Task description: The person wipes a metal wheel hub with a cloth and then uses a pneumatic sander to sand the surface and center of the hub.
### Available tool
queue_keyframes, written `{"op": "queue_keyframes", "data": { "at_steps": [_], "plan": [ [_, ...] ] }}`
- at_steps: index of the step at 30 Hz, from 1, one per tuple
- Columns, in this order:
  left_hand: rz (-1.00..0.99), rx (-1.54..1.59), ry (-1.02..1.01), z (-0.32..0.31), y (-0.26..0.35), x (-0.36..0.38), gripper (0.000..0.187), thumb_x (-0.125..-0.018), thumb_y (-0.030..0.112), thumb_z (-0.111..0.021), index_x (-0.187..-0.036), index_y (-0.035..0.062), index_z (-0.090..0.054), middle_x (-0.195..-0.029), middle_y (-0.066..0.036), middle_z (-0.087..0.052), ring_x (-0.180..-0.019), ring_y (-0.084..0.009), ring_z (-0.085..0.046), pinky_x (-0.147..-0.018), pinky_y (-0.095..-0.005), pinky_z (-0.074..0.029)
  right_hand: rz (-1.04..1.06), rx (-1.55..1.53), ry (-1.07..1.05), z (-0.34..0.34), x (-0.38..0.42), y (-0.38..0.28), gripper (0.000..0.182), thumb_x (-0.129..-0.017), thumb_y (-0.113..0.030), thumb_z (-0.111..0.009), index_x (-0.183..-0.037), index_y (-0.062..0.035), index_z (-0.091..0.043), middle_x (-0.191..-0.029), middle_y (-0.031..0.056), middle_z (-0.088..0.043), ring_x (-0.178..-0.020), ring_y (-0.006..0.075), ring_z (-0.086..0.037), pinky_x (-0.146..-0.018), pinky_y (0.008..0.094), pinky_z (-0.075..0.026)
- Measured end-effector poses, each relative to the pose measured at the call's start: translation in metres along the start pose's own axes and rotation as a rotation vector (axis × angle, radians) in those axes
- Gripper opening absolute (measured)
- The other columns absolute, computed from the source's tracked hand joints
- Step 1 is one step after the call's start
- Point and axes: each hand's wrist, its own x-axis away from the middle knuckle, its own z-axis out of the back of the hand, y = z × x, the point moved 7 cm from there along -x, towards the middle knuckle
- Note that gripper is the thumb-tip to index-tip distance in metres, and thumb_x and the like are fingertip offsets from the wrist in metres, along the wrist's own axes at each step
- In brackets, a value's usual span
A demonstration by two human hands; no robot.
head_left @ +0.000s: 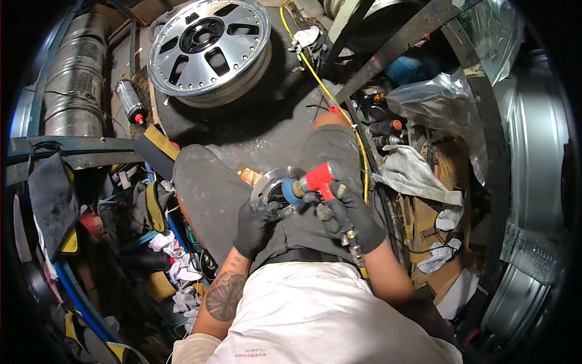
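Note:
A round metal hub ring with bolt holes rests over my lap, between my thighs. My left hand, in a dark glove, has its fingers closed on the ring's lower left edge. In my gloved right hand is a red air sander, gripped by its handle. The sander's blue pad is at the ring's right side and appears to touch it; part of the ring's centre is hidden behind it. A hose fitting hangs below the handle.
A polished wheel rim lies ahead on a dark mat. Left of it is a spray can. A yellow hose runs past my right knee. Rags and plastic bags lie right; sanding belts hang left.

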Motion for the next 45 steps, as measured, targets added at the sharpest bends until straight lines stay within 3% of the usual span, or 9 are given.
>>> {"op": "queue_keyframes", "data": {
  "at_steps": [3,7,11,19,23,26,32,39,45],
  "plan": [
    [0.034,0.1,0.04,0.002,-0.006,-0.001,0.031,-0.101,0.005,-0.06,-0.13,-0.0069,-0.06,-0.119,-0.014,-0.071,-0.102,-0.0211,-0.072,-0.089,-0.0343,-0.061,-0.015,0.023,0.017,-0.015,-0.005,0.008,0.052,-0.105,-0.053,-0.053,-0.12,-0.0037,-0.063,-0.076,0.0012,-0.064,-0.05,0.0102,-0.06,-0.042,0.0219,-0.048],
    [0.029,-0.028,0.044,0.016,-0.01,-0.002,0.031,-0.101,0.006,-0.06,-0.129,-0.0056,-0.062,-0.118,-0.013,-0.072,-0.101,-0.021,-0.072,-0.089,-0.0351,-0.06,0.204,0.5,0.22,-0.006,0.006,-0.004,0.047,-0.105,-0.046,-0.056,-0.122,-0.0032,-0.062,-0.077,0.0021,-0.063,-0.051,0.0102,-0.06,-0.042,0.0228,-0.047],
    [0.039,-0.021,0.001,0.009,-0.01,-0.003,0.031,-0.1,0.008,-0.061,-0.128,-0.0048,-0.062,-0.117,-0.013,-0.072,-0.1,-0.0206,-0.072,-0.086,-0.035,-0.06,0.196,0.532,0.286,-0.022,0.013,-0.002,0.04,-0.104,-0.037,-0.059,-0.123,-0.002,-0.061,-0.079,0.0025,-0.063,-0.055,0.0101,-0.058,-0.048,0.0247,-0.049],
    [0.046,0.046,0.056,0.011,-0.007,-0.003,0.03,-0.099,0.004,-0.06,-0.127,-0.006,-0.063,-0.116,-0.013,-0.072,-0.101,-0.0203,-0.071,-0.088,-0.0343,-0.06,0.294,0.525,0.276,-0.007,0.006,0.003,0.037,-0.103,-0.034,-0.058,-0.122,-0.0022,-0.057,-0.08,0.0048,-0.063,-0.05,0.0143,-0.06,-0.045,0.0293,-0.049],
    [-0.114,-0.433,-0.044,0.02,-0.01,-0.005,0.03,-0.098,0.003,-0.062,-0.127,-0.0053,-0.064,-0.116,-0.012,-0.073,-0.102,-0.0186,-0.071,-0.089,-0.0327,-0.058,0.303,0.606,0.237,0.006,-0.007,0.007,0.028,-0.103,-0.028,-0.062,-0.116,-0.0035,-0.056,-0.079,0.0055,-0.062,-0.051,0.0134,-0.061,-0.044,0.0282,-0.048],
    [-0.073,-0.241,0.043,0.023,-0.012,-0.006,0.026,-0.099,0.002,-0.061,-0.123,-0.005,-0.066,-0.113,-0.012,-0.074,-0.101,-0.0172,-0.071,-0.087,-0.0322,-0.057,0.274,0.693,0.308,-0.001,-0.003,0.008,0.03,-0.102,-0.026,-0.062,-0.119,-0.0025,-0.056,-0.08,0.0065,-0.063,-0.052,0.0132,-0.061,-0.045,0.0287,-0.049],
    [-0.141,-0.441,-0.006,0.02,-0.008,-0.002,0.023,-0.1,0.003,-0.06,-0.121,-0.0047,-0.067,-0.112,-0.011,-0.075,-0.1,-0.0162,-0.071,-0.087,-0.0316,-0.056,0.386,0.731,0.282,0.004,-0.012,-0.002,0.03,-0.097,-0.02,-0.061,-0.119,0.0005,-0.059,-0.08,0.0059,-0.063,-0.052,0.0126,-0.061,-0.048,0.0273,-0.051],
    [0.069,0.092,0.089,0.03,-0.029,-0.005,0.028,-0.1,0.002,-0.06,-0.127,-0.0053,-0.063,-0.116,-0.01,-0.072,-0.1,-0.0172,-0.07,-0.086,-0.0311,-0.057,0.377,0.78,0.275,0.003,-0.012,-0.005,0.032,-0.097,-0.027,-0.065,-0.114,0.0003,-0.06,-0.08,0.0049,-0.063,-0.053,0.0118,-0.06,-0.048,0.0269,-0.05],
    [0.056,0.076,0.094,0.031,-0.023,-0.003,0.028,-0.101,0.002,-0.06,-0.129,-0.0036,-0.062,-0.118,-0.01,-0.071,-0.103,-0.0177,-0.07,-0.088,-0.0323,-0.057,0.311,0.812,0.291,-0.002,-0.007,-0.002,0.034,-0.098,-0.03,-0.066,-0.113,-0.0003,-0.06,-0.08,0.0054,-0.063,-0.054,0.0119,-0.061,-0.047,0.0268,-0.05]
  ]
}}
